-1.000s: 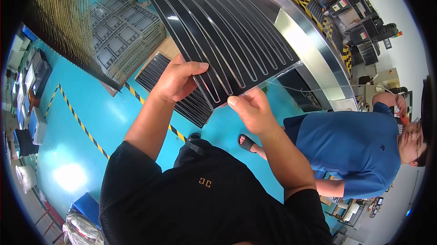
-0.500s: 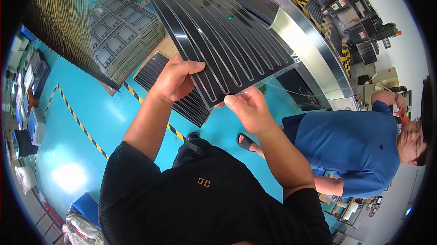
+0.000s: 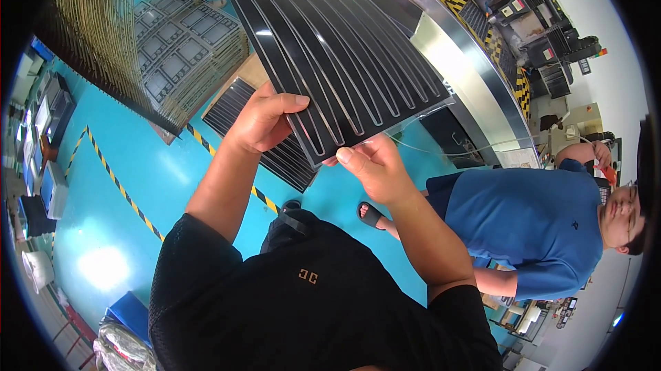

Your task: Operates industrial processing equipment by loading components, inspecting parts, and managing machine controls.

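Between my two hands is a large glossy black sheet (image 3: 348, 61) with long, narrow outlined strips and a clear film edge. My left hand (image 3: 266, 121) pinches its left edge near the close corner, thumb on top. My right hand (image 3: 372, 164) grips the near edge by that same corner, its thumb on the upper face and its fingers mostly hidden beneath. The sheet's far end reaches over a dark machine surface. Below my left hand, a stack of similar striped black sheets (image 3: 275, 163) lies on a brown board (image 3: 252, 72), partly covered by my hand and the held sheet.
A rack with many wire shelves (image 3: 96, 33) and framed panels (image 3: 182, 47) stands at left. On the right is a machine with a shiny metal edge (image 3: 461, 68). A person in a blue shirt (image 3: 523, 223) stands close at right. Yellow-black tape (image 3: 117, 181) marks the blue floor.
The held sheet has shifted and tilted slightly, so its reflections have moved. Both hands keep their grip almost in place. The person at right has moved a little.
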### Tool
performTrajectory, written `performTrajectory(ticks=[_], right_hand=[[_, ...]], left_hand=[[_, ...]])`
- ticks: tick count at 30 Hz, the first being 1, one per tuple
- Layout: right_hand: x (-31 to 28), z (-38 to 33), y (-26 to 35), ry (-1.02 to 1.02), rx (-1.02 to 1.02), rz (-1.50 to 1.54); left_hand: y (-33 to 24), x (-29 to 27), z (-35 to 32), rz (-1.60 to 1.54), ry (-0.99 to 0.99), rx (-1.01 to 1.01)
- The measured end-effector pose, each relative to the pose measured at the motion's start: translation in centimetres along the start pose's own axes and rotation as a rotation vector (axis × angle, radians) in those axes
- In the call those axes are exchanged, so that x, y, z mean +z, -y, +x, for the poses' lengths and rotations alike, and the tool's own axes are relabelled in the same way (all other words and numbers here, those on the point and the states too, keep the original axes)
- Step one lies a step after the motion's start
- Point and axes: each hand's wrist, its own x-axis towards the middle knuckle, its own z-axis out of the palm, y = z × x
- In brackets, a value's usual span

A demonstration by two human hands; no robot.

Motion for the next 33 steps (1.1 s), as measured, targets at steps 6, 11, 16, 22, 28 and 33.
performTrajectory(ticks=[6, 11, 16, 22, 28, 33], right_hand=[[0.8, 0.5, 0.4, -0.005, -0.042, 0.066], [0.7, 0.7, 0.4, 0.005, -0.028, 0.027], [-0.2, 0.2, 0.3, 0.039, 0.042, -0.079], [-1.8, -3.4, -2.5, -0.105, 0.117, -0.069], [-7.0, -12.6, -9.1, -0.088, 0.326, 0.221], [-10.6, -16.5, -13.7, -0.171, 0.495, 0.381]], left_hand=[[-0.8, -0.2, 0.2, 0.049, -0.006, 0.010], [-1.0, -0.6, 0.3, 0.063, 0.011, 0.032], [-1.4, -0.1, 0.3, 0.060, 0.075, -0.002], [0.9, -8.3, -0.6, -0.180, 0.301, 0.104], [-1.9, -9.8, -2.0, -0.171, -0.410, 0.186], [0.5, -7.4, -4.6, -0.097, -0.151, 0.013]])
